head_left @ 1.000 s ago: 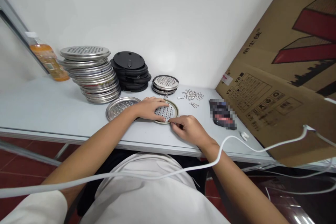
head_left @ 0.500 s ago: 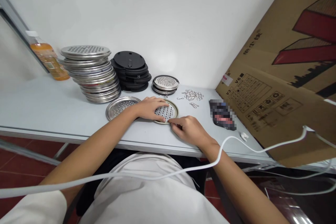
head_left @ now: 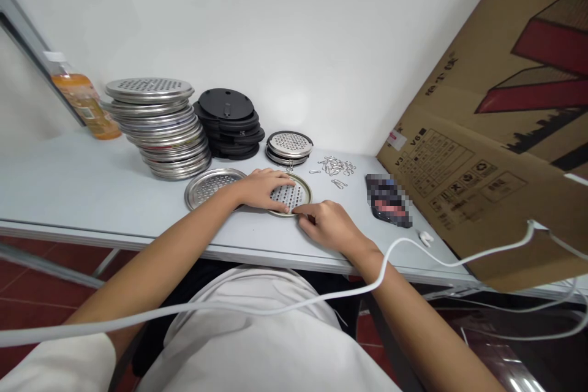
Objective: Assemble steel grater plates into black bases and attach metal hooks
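Observation:
A small perforated metal disc (head_left: 296,194) with a brass-coloured rim lies flat on the grey table (head_left: 78,193). My left hand (head_left: 264,188) presses down on its left half with fingers spread. My right hand (head_left: 329,225) pinches the disc's near right rim with thumb and forefinger; anything tiny between those fingers is hidden. A larger perforated steel disc (head_left: 207,187) lies just left of my left hand.
A tall stack of steel discs (head_left: 158,128), a stack of black discs (head_left: 229,124) and a short stack of small discs (head_left: 289,147) stand at the back. Small metal clips (head_left: 337,166) are scattered to the right, then a phone (head_left: 388,201), a cardboard box (head_left: 500,135), a white cable (head_left: 413,251) and an orange bottle (head_left: 80,104).

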Demonstrator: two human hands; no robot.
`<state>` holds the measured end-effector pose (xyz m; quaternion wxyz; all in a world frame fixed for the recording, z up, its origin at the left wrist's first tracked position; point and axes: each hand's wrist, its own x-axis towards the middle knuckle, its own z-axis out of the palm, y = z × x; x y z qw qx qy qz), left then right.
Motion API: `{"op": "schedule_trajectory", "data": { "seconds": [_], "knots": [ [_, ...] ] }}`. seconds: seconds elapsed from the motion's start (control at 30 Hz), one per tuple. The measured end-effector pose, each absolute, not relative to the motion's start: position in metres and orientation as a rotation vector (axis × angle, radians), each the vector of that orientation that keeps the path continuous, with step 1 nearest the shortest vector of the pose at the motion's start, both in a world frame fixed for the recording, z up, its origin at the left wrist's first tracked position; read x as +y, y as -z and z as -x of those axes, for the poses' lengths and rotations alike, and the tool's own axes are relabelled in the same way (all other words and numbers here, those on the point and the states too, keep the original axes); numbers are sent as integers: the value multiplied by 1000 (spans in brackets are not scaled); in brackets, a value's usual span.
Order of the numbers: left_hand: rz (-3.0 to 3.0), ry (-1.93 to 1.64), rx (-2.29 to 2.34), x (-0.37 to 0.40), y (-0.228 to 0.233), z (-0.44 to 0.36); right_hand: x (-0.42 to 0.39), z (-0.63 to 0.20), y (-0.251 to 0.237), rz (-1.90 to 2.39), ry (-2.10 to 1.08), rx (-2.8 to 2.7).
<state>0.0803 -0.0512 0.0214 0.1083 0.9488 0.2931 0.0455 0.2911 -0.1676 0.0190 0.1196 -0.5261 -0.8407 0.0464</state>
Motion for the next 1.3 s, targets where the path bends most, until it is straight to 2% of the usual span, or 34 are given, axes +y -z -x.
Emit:
{"op": "schedule_trajectory", "data": {
  "seconds": [0.23, 0.47, 0.6, 0.8, 1.03, 1.3],
  "knots": [
    [-2697, -186, 805, -49, -24, -74, -168, -290, -20, 1547, -163, -2439],
    [-2551, -566, 851, -43, -35, -53, -168, -293, -16, 1498, -193, -2400],
    [-2545, -644, 971, -38, -35, -45, -166, -294, -14, 1493, -203, -2389],
    [-2522, -614, 1097, -33, -33, -41, -165, -295, -11, 1438, -211, -2353],
    [-2447, -239, 1228, -20, -23, -34, -163, -296, -5, 1451, -237, -2298],
    [-2482, -79, 1254, -21, -28, -36, -164, -296, -7, 1454, -244, -2299]
  ]
}}
